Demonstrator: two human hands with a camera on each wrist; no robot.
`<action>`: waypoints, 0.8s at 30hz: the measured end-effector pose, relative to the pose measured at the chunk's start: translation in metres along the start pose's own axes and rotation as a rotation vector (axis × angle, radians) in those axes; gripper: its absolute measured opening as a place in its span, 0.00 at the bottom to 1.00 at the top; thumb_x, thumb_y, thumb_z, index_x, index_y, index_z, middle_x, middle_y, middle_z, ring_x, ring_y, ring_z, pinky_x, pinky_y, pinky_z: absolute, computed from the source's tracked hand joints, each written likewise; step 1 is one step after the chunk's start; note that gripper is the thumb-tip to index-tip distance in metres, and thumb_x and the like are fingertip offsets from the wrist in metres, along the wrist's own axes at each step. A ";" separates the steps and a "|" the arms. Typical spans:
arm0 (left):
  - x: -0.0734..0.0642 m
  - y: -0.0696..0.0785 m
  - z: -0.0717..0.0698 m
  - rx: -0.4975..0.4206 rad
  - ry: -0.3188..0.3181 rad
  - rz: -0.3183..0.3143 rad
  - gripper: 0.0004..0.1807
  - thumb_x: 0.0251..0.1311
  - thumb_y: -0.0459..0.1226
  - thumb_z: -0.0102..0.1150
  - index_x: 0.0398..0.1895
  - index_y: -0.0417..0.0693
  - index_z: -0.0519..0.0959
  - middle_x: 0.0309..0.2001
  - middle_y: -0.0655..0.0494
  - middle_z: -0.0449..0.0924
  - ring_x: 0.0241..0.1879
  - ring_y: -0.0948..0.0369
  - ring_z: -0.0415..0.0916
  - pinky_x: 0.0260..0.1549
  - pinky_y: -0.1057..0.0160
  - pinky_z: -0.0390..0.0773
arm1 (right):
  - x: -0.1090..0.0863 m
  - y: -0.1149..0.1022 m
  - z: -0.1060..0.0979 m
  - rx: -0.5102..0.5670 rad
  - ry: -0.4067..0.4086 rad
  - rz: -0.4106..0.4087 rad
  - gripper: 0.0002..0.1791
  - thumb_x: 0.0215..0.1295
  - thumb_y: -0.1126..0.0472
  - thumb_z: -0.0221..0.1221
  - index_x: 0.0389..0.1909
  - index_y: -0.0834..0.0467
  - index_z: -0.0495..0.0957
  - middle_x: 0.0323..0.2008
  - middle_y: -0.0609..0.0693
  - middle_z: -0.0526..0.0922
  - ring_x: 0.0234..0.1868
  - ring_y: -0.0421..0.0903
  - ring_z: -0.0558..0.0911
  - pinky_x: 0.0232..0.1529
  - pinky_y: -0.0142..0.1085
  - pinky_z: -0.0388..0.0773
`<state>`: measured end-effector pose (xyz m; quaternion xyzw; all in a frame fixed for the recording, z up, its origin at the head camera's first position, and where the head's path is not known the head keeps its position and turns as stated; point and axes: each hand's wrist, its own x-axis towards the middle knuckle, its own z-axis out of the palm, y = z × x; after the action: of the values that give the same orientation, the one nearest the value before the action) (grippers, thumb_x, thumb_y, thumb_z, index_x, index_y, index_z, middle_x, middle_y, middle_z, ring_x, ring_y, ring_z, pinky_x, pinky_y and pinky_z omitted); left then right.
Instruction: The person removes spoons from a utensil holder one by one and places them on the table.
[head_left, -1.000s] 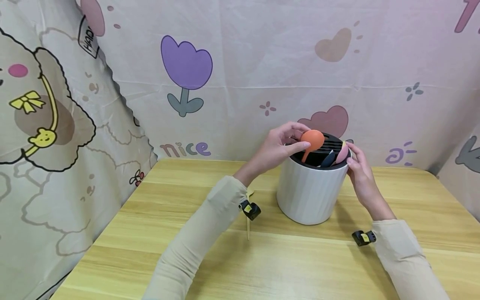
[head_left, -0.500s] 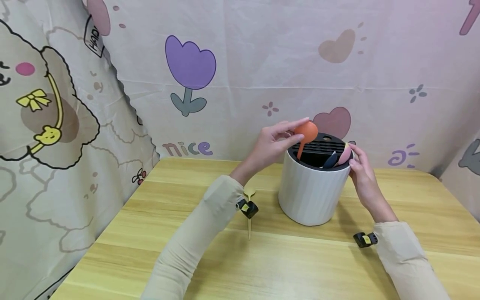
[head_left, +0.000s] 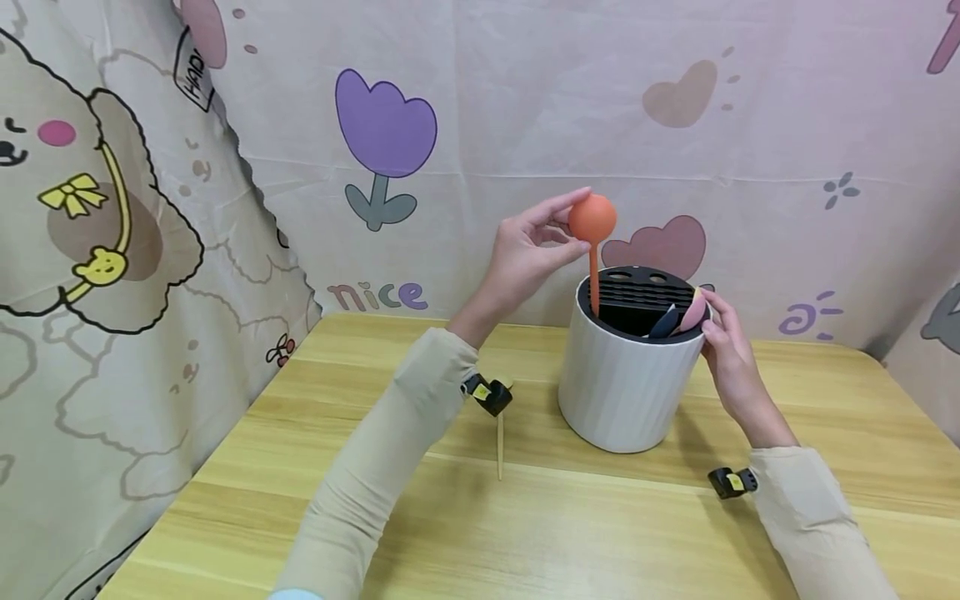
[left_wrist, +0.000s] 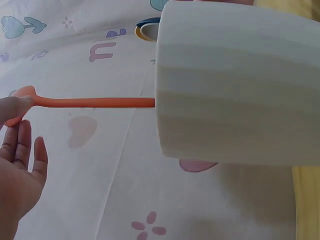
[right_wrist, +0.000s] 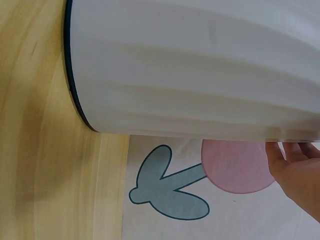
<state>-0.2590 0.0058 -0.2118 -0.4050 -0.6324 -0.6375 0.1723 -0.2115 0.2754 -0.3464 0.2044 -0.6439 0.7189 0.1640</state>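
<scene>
You appear to be midway through handling the orange round-headed utensil with a slim stem [head_left: 594, 218], right of centre in the head view: its head is well above the white ribbed cylindrical holder [head_left: 630, 387], while the lower stem reaches down inside the left edge of the holder's black rim. Your left hand [head_left: 521, 254] pinches that head between thumb and fingertips, with the other fingers loosely extended. Your right hand [head_left: 729, 354], at the right of the frame, has its fingers spread and lightly bent against the holder's outer wall near the rim; it steadies rather than wraps it, as far as you can judge. In the holder's front compartment, a dark blue pointed utensil [head_left: 663, 322] and a pink rounded utensil with a yellow edge [head_left: 693, 310] sit towards the right. A thin pale-yellow spoon [head_left: 500, 450] lies on the wood-grain counter [head_left: 600, 533] just below the centre of the frame, partly hidden by your wrist camera. So one piece is out, two are in, and the orange one is between; this moment alone doesn't settle whether it is going in or out.
</scene>
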 end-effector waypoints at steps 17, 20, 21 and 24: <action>0.033 0.048 -0.062 0.038 0.116 -0.086 0.30 0.46 0.20 0.70 0.58 0.37 0.77 0.35 0.46 0.82 0.35 0.54 0.79 0.45 0.62 0.78 | 0.001 0.000 0.004 0.024 0.009 0.011 0.24 0.74 0.60 0.41 0.69 0.52 0.55 0.62 0.45 0.65 0.61 0.38 0.66 0.56 0.26 0.62; 0.029 0.047 -0.075 0.048 0.091 -0.122 0.30 0.46 0.21 0.70 0.57 0.38 0.78 0.37 0.46 0.84 0.35 0.54 0.81 0.46 0.60 0.78 | 0.001 0.000 0.002 0.026 0.013 0.018 0.24 0.74 0.60 0.41 0.69 0.51 0.54 0.61 0.44 0.67 0.59 0.37 0.67 0.55 0.26 0.62; 0.027 0.045 -0.078 0.046 0.082 -0.143 0.30 0.46 0.21 0.70 0.57 0.38 0.78 0.38 0.46 0.84 0.36 0.54 0.82 0.46 0.60 0.78 | 0.001 0.000 0.002 0.028 0.015 0.018 0.24 0.74 0.60 0.41 0.69 0.51 0.54 0.61 0.44 0.67 0.59 0.37 0.67 0.55 0.26 0.62; 0.017 0.037 -0.086 0.048 0.042 -0.179 0.30 0.47 0.20 0.69 0.58 0.37 0.77 0.42 0.43 0.84 0.38 0.53 0.82 0.46 0.59 0.79 | 0.000 0.000 0.003 0.037 0.015 0.011 0.23 0.74 0.60 0.41 0.68 0.51 0.55 0.60 0.44 0.67 0.58 0.36 0.68 0.54 0.26 0.63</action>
<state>-0.2677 -0.0756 -0.1638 -0.3291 -0.6775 -0.6432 0.1375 -0.2115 0.2722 -0.3459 0.1986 -0.6304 0.7329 0.1612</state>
